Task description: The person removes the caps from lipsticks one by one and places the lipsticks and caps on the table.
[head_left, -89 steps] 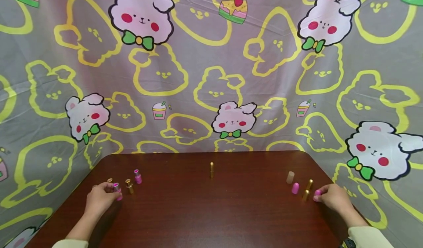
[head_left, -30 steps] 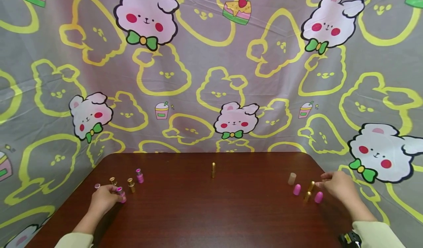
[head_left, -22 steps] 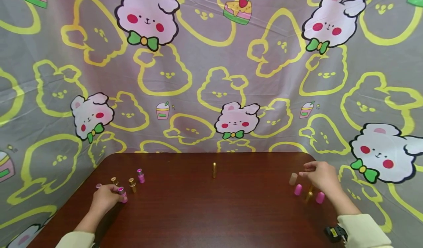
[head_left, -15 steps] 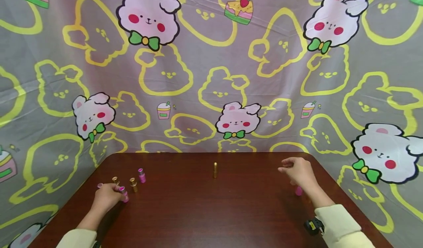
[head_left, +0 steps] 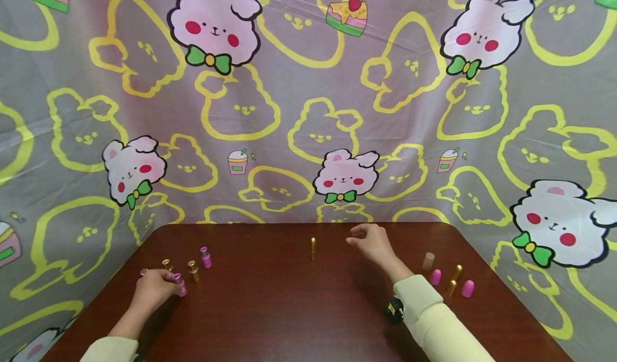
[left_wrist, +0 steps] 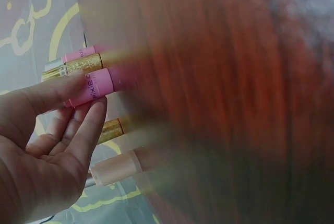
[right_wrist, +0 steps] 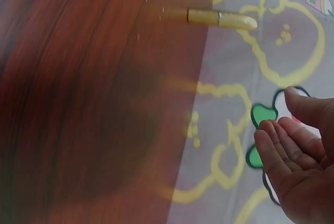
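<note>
At the left of the table my left hand (head_left: 153, 292) pinches an upright, uncapped pink lipstick (head_left: 179, 285) between thumb and fingers; the left wrist view shows lettering on its pink tube (left_wrist: 96, 87). Close by stand more uncapped lipsticks: a pink one (head_left: 205, 257), a gold one (head_left: 193, 271), another gold one (head_left: 167, 264) and a beige one (left_wrist: 117, 167), mostly hidden by the hand in the head view. Over the table's back middle, my right hand (head_left: 375, 243) is raised with relaxed fingers and holds nothing. To its left, apart from it, stands a capped gold lipstick (head_left: 313, 249).
On the right side stand loose lipstick caps: a beige cap (head_left: 428, 261), a pink cap (head_left: 436, 277), another pink cap (head_left: 468, 288), a gold cap (head_left: 457, 272) and a second gold cap (head_left: 452, 287). A patterned curtain (head_left: 270, 110) hangs behind the brown table (head_left: 289, 319).
My right hand let go of a pink cap at the far right, then moved left past the caps toward the gold lipstick. My left hand keeps holding the pink lipstick at the same place.
</note>
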{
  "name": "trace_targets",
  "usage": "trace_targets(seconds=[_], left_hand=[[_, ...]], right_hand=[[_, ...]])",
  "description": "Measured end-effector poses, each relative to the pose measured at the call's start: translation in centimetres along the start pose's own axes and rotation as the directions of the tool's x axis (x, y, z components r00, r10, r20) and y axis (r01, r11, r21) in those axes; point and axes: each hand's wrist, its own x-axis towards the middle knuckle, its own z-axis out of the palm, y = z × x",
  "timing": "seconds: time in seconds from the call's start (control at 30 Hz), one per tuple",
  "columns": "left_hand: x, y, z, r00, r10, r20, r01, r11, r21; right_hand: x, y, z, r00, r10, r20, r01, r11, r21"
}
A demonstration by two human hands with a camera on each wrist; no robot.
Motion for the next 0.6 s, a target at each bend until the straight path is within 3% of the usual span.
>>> trace_targets(seconds=[0.27,0.6], left_hand=[[0.1,0.0,-0.2,1.0,-0.001,0.002,0.001,1.0,-0.011],[0.0,-0.1,-0.2,1.0,-0.015,0.011,0.015,1.0,-0.01]], right_hand=[[1.1,-1.2,4.2,0.997,-0.042,0.072,0.038,0.998,0.051],[1.9,-2.5,7.6,0.989,-0.042,0.138,0.037,0.999,0.037]])
